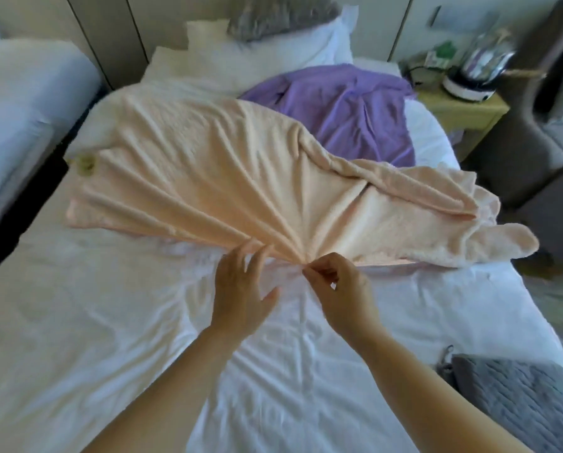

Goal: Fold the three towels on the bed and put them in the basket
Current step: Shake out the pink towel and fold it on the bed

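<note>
Peach towel (208, 178) lies crumpled across the bed (110, 322), not yet folded. Right hand (342, 289) pinches the towel's near edge at the middle, and creases fan out from the pinch. Left hand (241, 286) is just left of that pinch, fingers spread and loose, tips at the same edge, gripping nothing as far as I can see. Purple towel (348, 116) is bunched behind the peach towel, partly under it. Third towel: can't pick it out for sure.

Step looks like flattening the towel before a first fold. A mid-edge pinch only gathers the cloth. Better to run each hand out along the edge to a corner, pull taut, undo the twisted right end, then fold. Don't drag the purple one along.

Basket: none I can identify. Grey quilted thing (518, 397) to the near right of the peach towel may be it, can't tell. Nothing visible in it.
</note>
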The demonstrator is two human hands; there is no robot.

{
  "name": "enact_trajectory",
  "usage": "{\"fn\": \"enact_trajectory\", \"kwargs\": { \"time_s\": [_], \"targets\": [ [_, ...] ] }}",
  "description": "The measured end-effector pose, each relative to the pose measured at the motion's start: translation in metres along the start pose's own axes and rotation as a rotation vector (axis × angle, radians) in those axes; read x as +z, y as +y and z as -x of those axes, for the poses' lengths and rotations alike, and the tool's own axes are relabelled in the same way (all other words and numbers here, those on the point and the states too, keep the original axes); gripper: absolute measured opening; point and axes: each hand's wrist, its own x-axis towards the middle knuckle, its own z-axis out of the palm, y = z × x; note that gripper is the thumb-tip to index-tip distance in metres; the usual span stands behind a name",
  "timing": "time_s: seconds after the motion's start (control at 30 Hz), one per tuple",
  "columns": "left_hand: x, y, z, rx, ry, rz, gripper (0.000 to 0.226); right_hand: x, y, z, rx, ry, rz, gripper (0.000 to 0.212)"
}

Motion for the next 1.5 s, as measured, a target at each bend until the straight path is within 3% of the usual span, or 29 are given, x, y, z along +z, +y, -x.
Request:
{"fn": "enact_trajectory", "kwargs": {
  "time_s": [0.1, 0.2, 0.37, 0.53, 0.63, 0.8, 0.9, 1.1, 1.3, 1.4, 1.5],
  "targets": [
    [-0.059, 0.067, -0.019, 0.237, -0.052, 0.12, 0.042, -0.05, -0.053, 0.016, -0.114, 0.053, -0.101, 0.009],
    [-0.119, 0.121, -0.022, 0.263, -0.032, 0.225, 0.027, -0.103, -0.095, 0.032, -0.192, 0.136, -0.237, 0.013],
    [-0.216, 0.195, -0.018, 0.257, -0.128, 0.289, 0.048, -0.178, -0.157, 0.047, -0.299, 0.152, -0.454, 0.014],
    [-0.29, 0.244, -0.014, 0.291, 0.071, 0.072, 0.02, -0.216, -0.201, 0.06, -0.446, 0.066, -0.49, 0.012],
    [-0.32, 0.263, -0.001, 0.283, 0.173, 0.098, 0.034, -0.218, -0.203, 0.068, -0.454, 0.059, -0.314, 0.031],
    [-0.364, 0.283, 0.015, 0.317, 0.2, 0.161, 0.029, -0.217, -0.211, 0.076, -0.501, 0.033, -0.094, 0.024],
    [-0.387, 0.285, 0.021, 0.295, 0.192, 0.212, 0.027, -0.221, -0.23, 0.081, -0.485, 0.055, -0.143, 0.022],
    [-0.416, 0.262, 0.032, 0.067, -0.001, 0.358, 0.018, -0.228, -0.289, 0.101, -0.512, 0.06, -0.271, 0.012],
    [-0.439, 0.242, 0.027, -0.047, 0.066, 0.643, 0.017, -0.197, -0.315, 0.121, -0.586, 0.028, -0.168, 0.023],
    [-0.446, 0.242, 0.024, -0.057, 0.048, 0.796, 0.018, -0.177, -0.319, 0.127, -0.631, 0.119, 0.026, 0.036],
    [-0.452, 0.243, 0.023, -0.056, 0.037, 0.922, 0.015, -0.166, -0.323, 0.135, -0.596, 0.239, 0.038, 0.029]
  ]
}}
